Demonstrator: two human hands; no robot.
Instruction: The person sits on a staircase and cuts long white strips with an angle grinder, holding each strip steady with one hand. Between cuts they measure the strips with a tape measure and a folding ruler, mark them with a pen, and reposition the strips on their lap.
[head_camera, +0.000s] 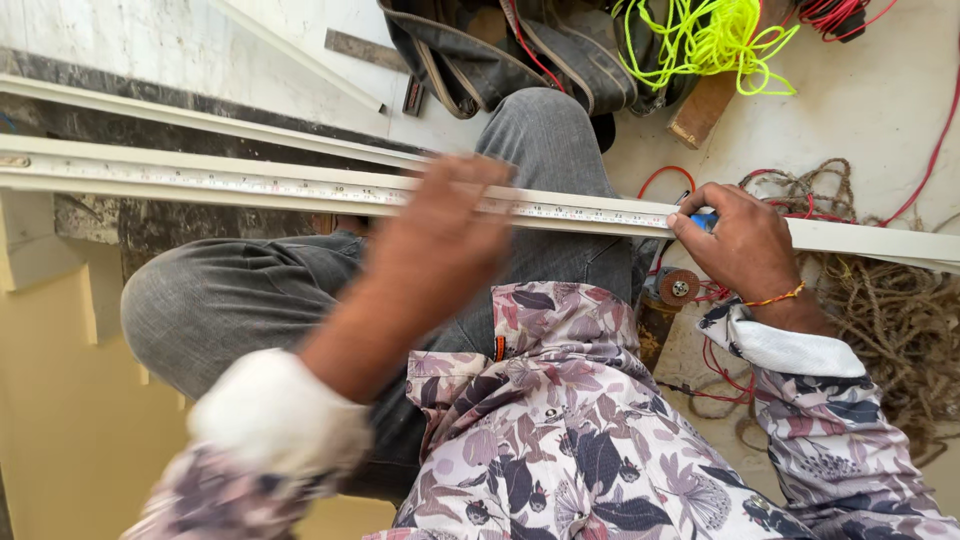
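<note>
A long cream-white strip (200, 165) lies across my knees, running from the left edge to the right edge. A tape measure blade (250, 183) is stretched along its top face. My left hand (445, 225) is blurred and rests over the strip near its middle, fingers spread on the blade. My right hand (740, 245) presses down on the strip further right and grips the blue tape measure case (705, 220), mostly hidden under the fingers.
A second pale strip (200, 118) lies parallel behind the first. A dark tool bag (500, 50), neon yellow cord (715, 40), red wire (930, 150), a wooden block (700, 110) and tangled brown rope (890, 320) lie on the floor. A yellow wall surface (60, 400) drops away at left.
</note>
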